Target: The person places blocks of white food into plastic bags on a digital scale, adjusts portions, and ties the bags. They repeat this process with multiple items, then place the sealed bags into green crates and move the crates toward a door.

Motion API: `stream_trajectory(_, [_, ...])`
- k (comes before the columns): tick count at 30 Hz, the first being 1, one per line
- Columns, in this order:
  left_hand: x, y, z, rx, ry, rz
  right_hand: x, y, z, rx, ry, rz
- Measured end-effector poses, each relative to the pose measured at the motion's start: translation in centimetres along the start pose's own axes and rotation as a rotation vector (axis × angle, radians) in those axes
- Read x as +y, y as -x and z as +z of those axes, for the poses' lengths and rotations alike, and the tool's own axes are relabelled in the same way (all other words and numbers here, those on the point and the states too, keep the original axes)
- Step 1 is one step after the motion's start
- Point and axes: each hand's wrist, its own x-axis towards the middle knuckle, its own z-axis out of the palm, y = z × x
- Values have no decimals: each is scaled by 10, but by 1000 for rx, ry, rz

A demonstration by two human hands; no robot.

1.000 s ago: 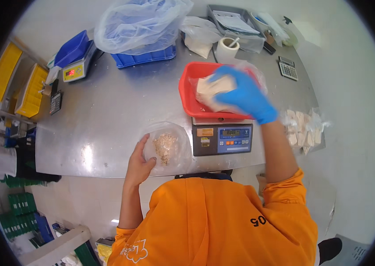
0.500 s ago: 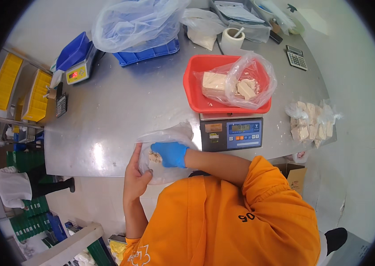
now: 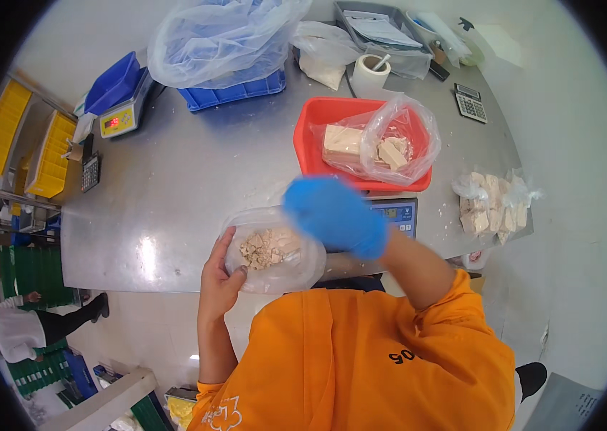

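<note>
My bare left hand (image 3: 219, 280) grips the left side of a clear plastic bag (image 3: 296, 276) with beige crumbled pieces (image 3: 262, 251) inside, at the table's front edge. My blue-gloved right hand (image 3: 335, 215) is blurred just above that bag's right side, in front of the scale (image 3: 397, 215) and partly covering it; its fingers are smeared by motion. On the scale rests a red tray (image 3: 305, 133) holding an open clear bag (image 3: 425, 140) with a beige block (image 3: 341, 141) and broken chunks (image 3: 393, 152).
Bagged beige blocks (image 3: 490, 205) lie at right. A blue crate (image 3: 231, 93) under plastic, a paper roll (image 3: 369, 77), a calculator (image 3: 470, 104) and a smaller scale (image 3: 117, 122) stand farther back. Yellow bins (image 3: 48, 161) sit at left. A co-worker (image 3: 20, 330) appears lower left.
My right hand went from the red tray down into the held bag and has since lifted up and rightward. More beige crumbles show in the held bag.
</note>
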Motion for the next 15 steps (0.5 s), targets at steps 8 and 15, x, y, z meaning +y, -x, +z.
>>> stream_trajectory(8, [-13,7,-1,19,127,-69,157,28,-103,-198,574,585])
stream_trajectory(15, [-5,8,2,45,163,-73,142,11,-78,-394,682,642])
